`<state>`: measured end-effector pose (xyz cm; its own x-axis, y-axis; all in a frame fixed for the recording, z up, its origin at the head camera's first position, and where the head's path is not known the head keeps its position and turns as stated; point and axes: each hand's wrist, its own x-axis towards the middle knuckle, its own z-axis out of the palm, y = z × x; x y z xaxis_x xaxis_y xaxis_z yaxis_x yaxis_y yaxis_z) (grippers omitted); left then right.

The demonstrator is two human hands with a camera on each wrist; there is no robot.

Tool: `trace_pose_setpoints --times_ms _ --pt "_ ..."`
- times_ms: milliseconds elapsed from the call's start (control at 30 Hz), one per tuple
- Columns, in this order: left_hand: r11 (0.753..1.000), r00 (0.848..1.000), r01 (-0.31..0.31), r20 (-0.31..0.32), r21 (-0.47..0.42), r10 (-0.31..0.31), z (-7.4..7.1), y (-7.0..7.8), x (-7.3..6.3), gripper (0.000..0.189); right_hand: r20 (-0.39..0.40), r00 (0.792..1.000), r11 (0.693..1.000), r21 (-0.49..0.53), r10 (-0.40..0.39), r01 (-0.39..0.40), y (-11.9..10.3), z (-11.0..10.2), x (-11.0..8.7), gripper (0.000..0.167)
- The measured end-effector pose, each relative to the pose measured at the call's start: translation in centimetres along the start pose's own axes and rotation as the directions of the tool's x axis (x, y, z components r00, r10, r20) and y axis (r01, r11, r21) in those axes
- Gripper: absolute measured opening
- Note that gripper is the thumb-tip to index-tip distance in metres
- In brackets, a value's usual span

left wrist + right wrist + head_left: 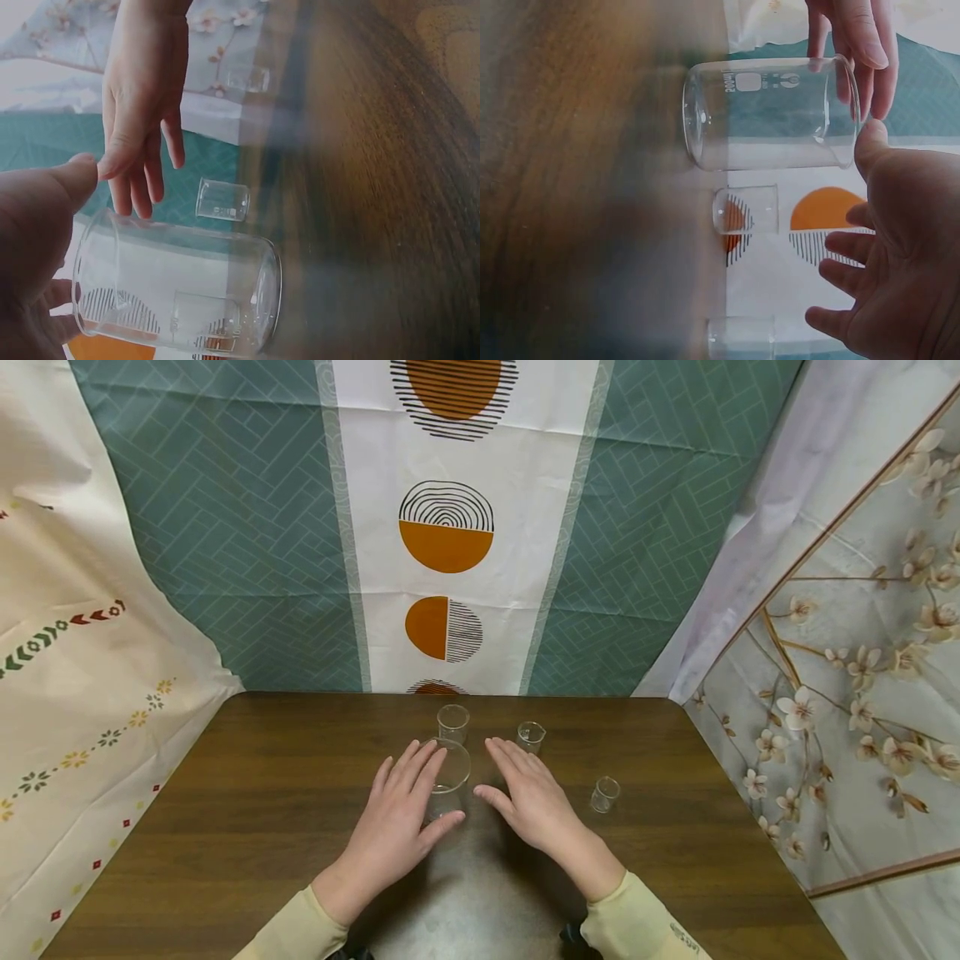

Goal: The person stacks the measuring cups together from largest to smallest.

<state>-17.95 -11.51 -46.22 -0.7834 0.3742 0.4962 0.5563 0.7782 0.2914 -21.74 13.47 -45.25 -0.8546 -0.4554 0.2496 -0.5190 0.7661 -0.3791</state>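
A large clear glass beaker [454,777] stands upright on the table, with white markings that show in the right wrist view. My left hand [401,818] is right at its left side, fingers straight and overlapping the rim in the head view. Held to the right of the beaker, my right hand [531,797] has its fingers extended and thumb apart, with nothing in it. Both palms are turned partly inward. Just behind the large beaker is a medium glass beaker [453,727], seen through the big one in the left wrist view.
Beyond my right fingertips stands a small spouted beaker [530,739]. A smaller one [604,795] is farther right. The brown wooden table [285,777] ends at a patterned hanging cloth [258,527], with a floral panel [862,718] along the right side.
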Motion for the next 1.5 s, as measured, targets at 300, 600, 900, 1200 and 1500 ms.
trace_pose_setpoints --times_ms 300,600,900,1200,1500 --pt "0.979 0.993 0.117 -0.004 -0.169 -0.119 0.6 -1.0 0.4 0.106 0.000 1.000 0.999 -0.036 -0.020 0.020 0.3 -0.2 1.0 0.078" --pt "0.913 0.964 0.266 0.070 -0.308 -0.258 0.6 -1.4 1.0 0.108 -0.002 1.000 0.997 -0.072 -0.029 0.029 0.9 -0.7 2.2 0.078" --pt "0.875 0.938 0.345 0.123 -0.339 -0.323 0.6 -1.7 1.4 0.113 0.004 1.000 0.994 -0.107 -0.030 0.030 1.4 -0.8 3.5 0.078" --pt "0.860 0.922 0.387 0.164 -0.332 -0.351 0.9 -2.1 1.6 0.110 0.026 1.000 0.989 -0.148 -0.014 0.017 1.4 -0.9 4.7 0.077" --pt "0.853 0.913 0.407 0.180 -0.326 -0.367 1.1 -2.4 1.7 0.111 0.045 0.999 0.986 -0.165 0.010 -0.002 1.6 -0.9 5.8 0.079"
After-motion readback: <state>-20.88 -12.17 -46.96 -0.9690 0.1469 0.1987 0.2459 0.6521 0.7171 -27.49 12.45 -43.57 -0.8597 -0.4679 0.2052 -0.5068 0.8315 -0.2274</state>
